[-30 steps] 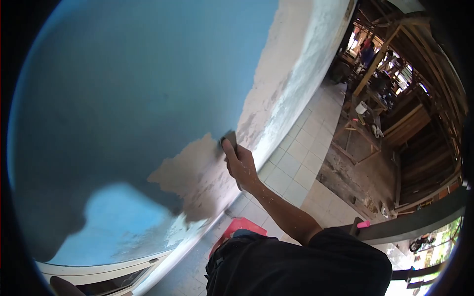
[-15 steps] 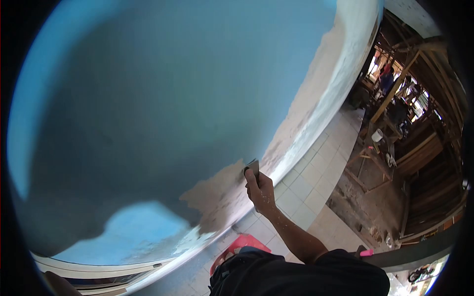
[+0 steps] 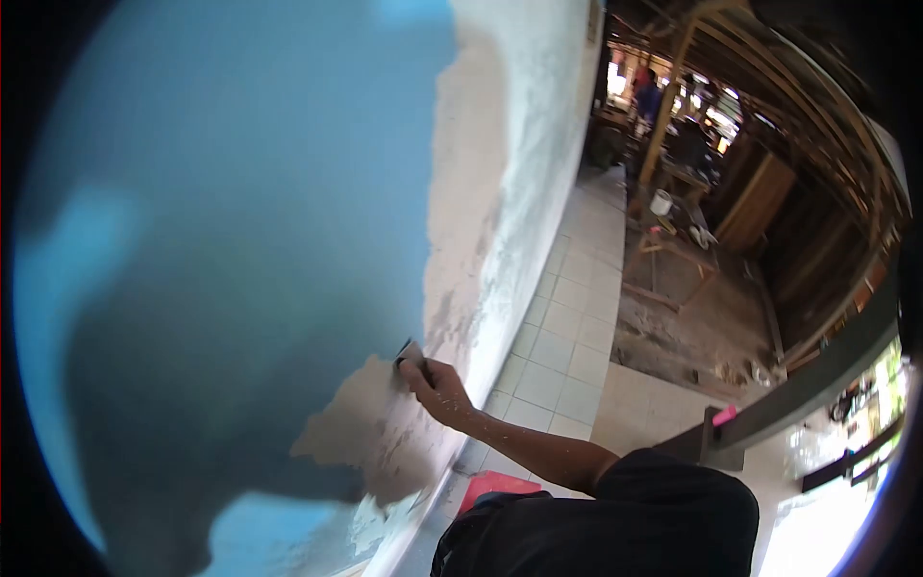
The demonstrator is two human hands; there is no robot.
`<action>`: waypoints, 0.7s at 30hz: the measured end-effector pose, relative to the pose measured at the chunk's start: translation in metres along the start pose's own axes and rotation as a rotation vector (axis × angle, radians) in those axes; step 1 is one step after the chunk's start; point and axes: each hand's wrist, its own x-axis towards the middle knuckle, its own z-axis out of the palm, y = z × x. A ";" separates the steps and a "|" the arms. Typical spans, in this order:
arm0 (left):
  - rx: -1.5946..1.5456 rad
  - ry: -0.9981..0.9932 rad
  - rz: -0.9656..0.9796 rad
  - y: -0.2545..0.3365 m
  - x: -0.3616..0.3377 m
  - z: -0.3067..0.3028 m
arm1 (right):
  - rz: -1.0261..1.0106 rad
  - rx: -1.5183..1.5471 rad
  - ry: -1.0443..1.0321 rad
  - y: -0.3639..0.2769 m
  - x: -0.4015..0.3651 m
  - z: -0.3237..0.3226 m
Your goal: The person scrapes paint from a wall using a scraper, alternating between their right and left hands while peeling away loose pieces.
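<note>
My right hand (image 3: 437,387) is closed on a flat scraper (image 3: 411,354), its blade against the blue wall (image 3: 260,221). Where the tool touches, blue paint borders a bare beige patch (image 3: 356,409) with an uneven edge. Another beige strip (image 3: 466,163) runs up the wall, next to whitish, worn paint (image 3: 524,183). Pale specks dot my right hand and forearm. My left hand is out of view.
Below me is a red plastic object (image 3: 495,486) on the tiled floor (image 3: 548,375). To the right stand a wooden table (image 3: 673,252) with a white container (image 3: 661,202), a dark beam (image 3: 817,394) and, farther back, a person (image 3: 648,96).
The view has turned, so the wall's beige strip and the tiled floor now appear farther left and more upright. My right hand still holds the scraper at the edge of the paint.
</note>
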 end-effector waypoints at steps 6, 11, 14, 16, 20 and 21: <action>0.005 0.005 -0.014 -0.004 -0.003 0.002 | 0.058 -0.026 0.015 -0.004 -0.001 0.002; -0.003 0.035 -0.015 -0.009 -0.006 -0.005 | 0.093 -0.091 0.017 -0.001 -0.006 -0.001; -0.021 0.122 0.008 -0.009 -0.014 -0.023 | 0.070 -0.071 0.013 -0.014 -0.006 0.000; -0.014 0.282 0.060 -0.010 -0.031 -0.050 | 0.026 -0.070 0.013 -0.015 -0.003 -0.001; 0.113 0.641 0.213 -0.023 -0.078 -0.104 | 0.076 -0.083 -0.015 0.001 -0.007 -0.004; 0.161 0.693 0.244 -0.027 -0.089 -0.112 | 0.096 -0.083 -0.015 -0.004 -0.006 -0.004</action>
